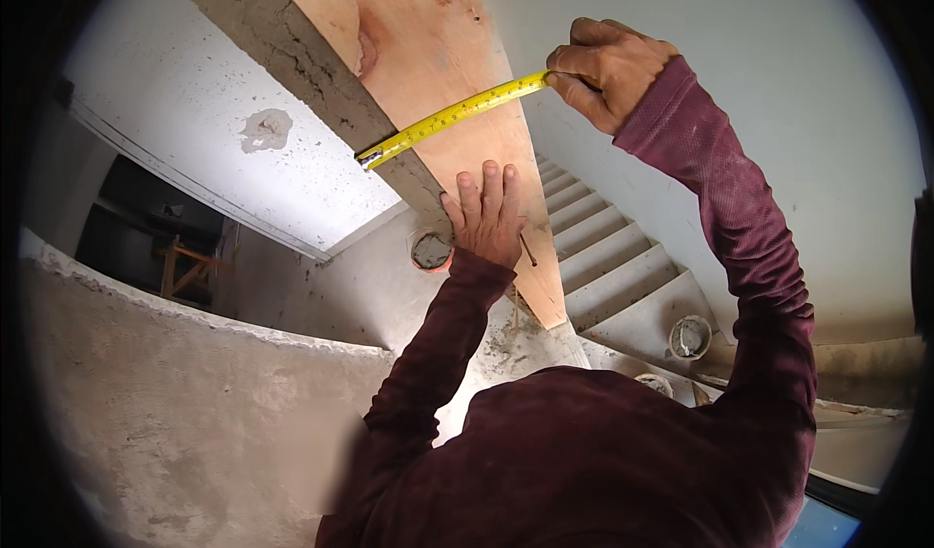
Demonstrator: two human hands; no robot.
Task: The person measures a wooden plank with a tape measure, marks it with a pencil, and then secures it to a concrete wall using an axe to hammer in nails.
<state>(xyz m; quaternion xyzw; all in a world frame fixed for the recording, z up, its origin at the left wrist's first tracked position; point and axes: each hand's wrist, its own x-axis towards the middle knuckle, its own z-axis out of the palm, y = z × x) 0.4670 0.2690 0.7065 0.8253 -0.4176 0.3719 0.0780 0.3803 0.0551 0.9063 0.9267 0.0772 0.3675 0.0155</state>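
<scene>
While right hand (623, 70) grips one end, yellow tape (457, 113), beyond left hand (490, 225)

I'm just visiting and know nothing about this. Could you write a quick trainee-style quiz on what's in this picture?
1. True or false: the left hand lies with fingers spread on the wooden board.
2. What does the right hand hold? (a) a rope (b) a yellow measuring tape (c) a saw
3. Fill the gap: to the right of the wooden board is a flight of ____.

Key: 1. True. 2. b. 3. stairs.
</scene>
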